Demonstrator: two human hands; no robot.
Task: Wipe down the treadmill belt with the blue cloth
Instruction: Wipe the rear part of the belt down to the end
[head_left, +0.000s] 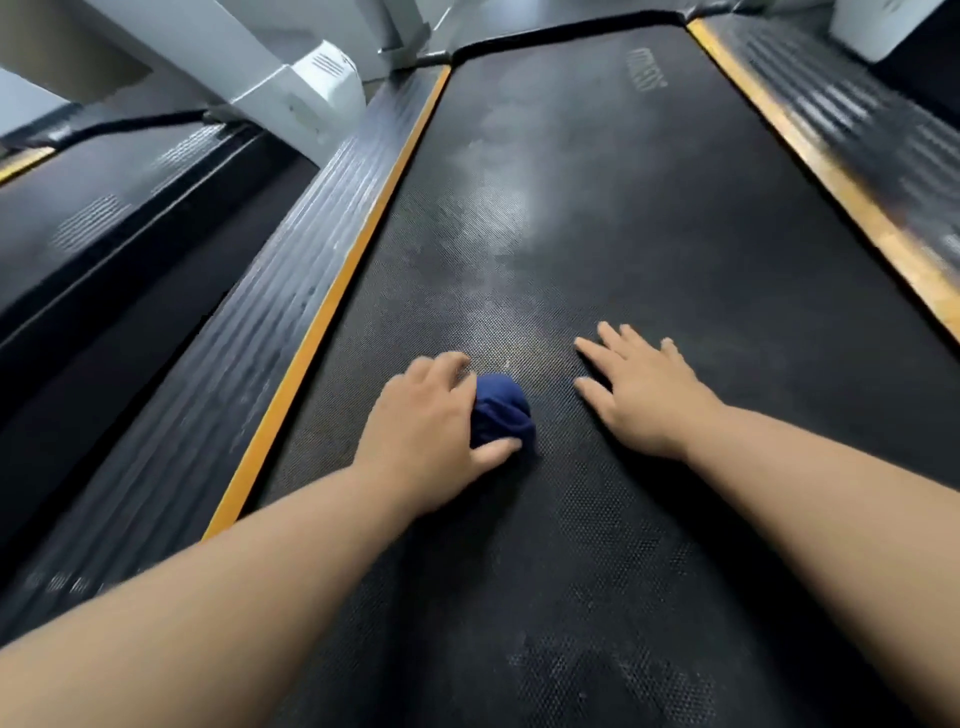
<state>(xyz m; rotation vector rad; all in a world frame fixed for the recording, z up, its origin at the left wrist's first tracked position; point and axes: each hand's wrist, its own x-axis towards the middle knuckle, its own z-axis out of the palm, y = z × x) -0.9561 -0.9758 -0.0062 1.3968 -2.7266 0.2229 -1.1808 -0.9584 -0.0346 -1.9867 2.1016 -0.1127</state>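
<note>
**Head view: wiping under way, most of the belt left to do**

Belt fills the scene, running from near to far between yellow-edged side rails. Pale, dusty-looking smears show along its middle and far part, and fainter patches lie near; by that I judge little of it is clean yet.

Right hand lies flat on the belt, fingers spread, holding nothing. Left hand curls fingers and thumb round the bunched cloth, which sits on the belt left of centre, near the left rail.
</note>
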